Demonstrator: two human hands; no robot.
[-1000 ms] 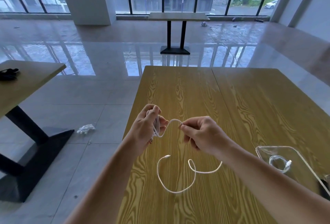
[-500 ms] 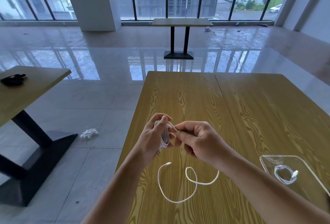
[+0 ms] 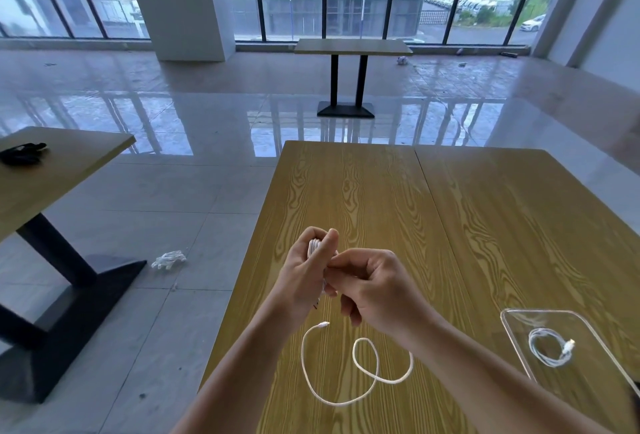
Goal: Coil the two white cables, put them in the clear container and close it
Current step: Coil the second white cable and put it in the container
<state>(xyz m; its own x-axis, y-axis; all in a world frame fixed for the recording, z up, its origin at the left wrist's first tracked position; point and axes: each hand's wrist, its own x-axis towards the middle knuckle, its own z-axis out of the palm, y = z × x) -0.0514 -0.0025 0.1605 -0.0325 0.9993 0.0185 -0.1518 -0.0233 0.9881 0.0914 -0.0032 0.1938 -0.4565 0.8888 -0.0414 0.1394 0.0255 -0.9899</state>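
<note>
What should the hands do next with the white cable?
Probably wind one more loop: the left hand grips a small coil, the right hand pinches the cable beside it, and a loose tail lies uncoiled on the table.

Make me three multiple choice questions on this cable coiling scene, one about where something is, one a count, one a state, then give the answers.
1. Where does the coiled cable lie?
A. in the clear container
B. on the floor
C. on the far table

2. How many tables show?
A. one
B. two
C. three

3. What does the left hand hold?
A. nothing
B. a bundle of white cable loops
C. the container's lid

Answers: 1 A, the coil sits inside the container at right. 2 C, the near table, one at left, one by the windows. 3 B, its fingers curl round the loops while the right hand meets it.
</note>
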